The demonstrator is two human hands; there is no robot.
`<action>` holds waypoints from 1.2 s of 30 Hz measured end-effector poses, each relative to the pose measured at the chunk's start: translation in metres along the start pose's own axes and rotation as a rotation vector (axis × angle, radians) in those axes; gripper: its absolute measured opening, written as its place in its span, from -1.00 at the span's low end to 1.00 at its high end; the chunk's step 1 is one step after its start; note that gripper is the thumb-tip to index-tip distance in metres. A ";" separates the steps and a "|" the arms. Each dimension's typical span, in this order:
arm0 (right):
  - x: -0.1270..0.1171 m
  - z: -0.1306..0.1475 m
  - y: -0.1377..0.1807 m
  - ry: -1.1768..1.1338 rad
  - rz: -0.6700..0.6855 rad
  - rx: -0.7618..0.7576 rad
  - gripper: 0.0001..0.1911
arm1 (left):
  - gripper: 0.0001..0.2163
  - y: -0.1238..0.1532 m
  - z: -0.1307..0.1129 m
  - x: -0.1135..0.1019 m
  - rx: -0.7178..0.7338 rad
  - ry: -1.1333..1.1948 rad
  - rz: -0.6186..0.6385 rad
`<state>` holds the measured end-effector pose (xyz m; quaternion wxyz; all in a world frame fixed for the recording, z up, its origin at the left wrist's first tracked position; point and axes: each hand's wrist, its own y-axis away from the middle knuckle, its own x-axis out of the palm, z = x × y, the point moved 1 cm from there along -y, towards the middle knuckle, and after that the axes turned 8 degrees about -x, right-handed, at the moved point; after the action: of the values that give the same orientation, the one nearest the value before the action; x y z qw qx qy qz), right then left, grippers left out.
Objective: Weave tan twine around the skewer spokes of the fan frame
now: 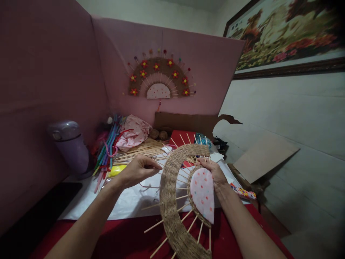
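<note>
A half-round woven fan piece [169, 194] of tan twine, wooden sticks and a pink dotted cloth centre [202, 193] stands tilted on edge over the table. My right hand [212, 171] grips it at the inner edge near the cloth centre, fingers closed on it. My left hand [137, 169] is just left of the woven band, fingers pinched together near a stick end; what they pinch is too small to make out.
A finished fan [159, 77] with red flowers hangs on the pink board. Behind lie loose wooden sticks [140, 149], coloured pipe cleaners [107, 147], pink cloth [133, 133], a lilac appliance [70, 144], white paper [129, 201] and the red table cover [129, 237].
</note>
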<state>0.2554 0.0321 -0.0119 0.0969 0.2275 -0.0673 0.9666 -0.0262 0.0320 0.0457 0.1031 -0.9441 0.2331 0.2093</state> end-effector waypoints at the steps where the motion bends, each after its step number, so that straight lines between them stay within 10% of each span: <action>1: 0.000 0.000 0.000 0.001 0.000 -0.003 -0.84 | -0.81 0.000 0.001 0.000 0.013 -0.036 0.001; 18: -0.003 0.000 0.001 -0.129 -0.015 0.010 -0.80 | -0.62 0.010 -0.017 -0.009 0.139 -0.502 -0.242; 36: -0.001 0.002 0.003 -0.204 -0.037 -0.020 -0.87 | -0.26 -0.006 0.016 -0.002 -0.276 0.355 0.175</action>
<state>0.2566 0.0283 -0.0105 0.1097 0.3247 -0.0823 0.9358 -0.0302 0.0431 0.0332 -0.0883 -0.9474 0.2975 0.0778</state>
